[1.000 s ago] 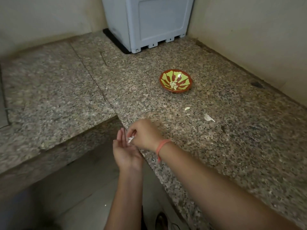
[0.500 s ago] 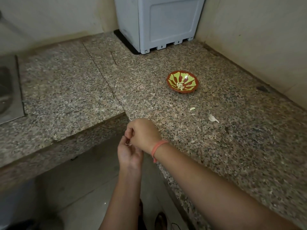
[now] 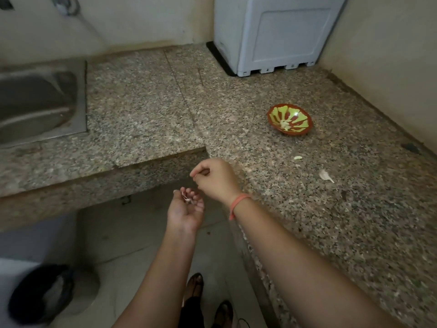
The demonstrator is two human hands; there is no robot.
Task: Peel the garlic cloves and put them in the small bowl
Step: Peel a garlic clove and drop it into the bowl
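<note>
Our left hand (image 3: 186, 210) curls round the garlic clove (image 3: 188, 199) beyond the counter (image 3: 319, 221) edge. Our right hand (image 3: 216, 181) is pinched, whether on skin we cannot tell. If that hold slackens, the clove could fall to the floor, not the small bowl (image 3: 301, 114).

Speckled brown granite countertop (image 3: 248, 102): open run from its inner corner, where the left hand (image 3: 185, 210), curled round a white garlic scrap (image 3: 187, 199), and the right hand (image 3: 216, 178) hang, to the small red-and-green patterned bowl (image 3: 301, 116). Just right of that line lie a small pale garlic piece (image 3: 298, 157) and a larger white garlic clove (image 3: 325, 175), apart from each other. A grey plastic box (image 3: 272, 36) closes the back corner. A cream wall (image 3: 390, 67) bounds the right side. A steel sink (image 3: 79, 102) is sunk in the left run.
</note>
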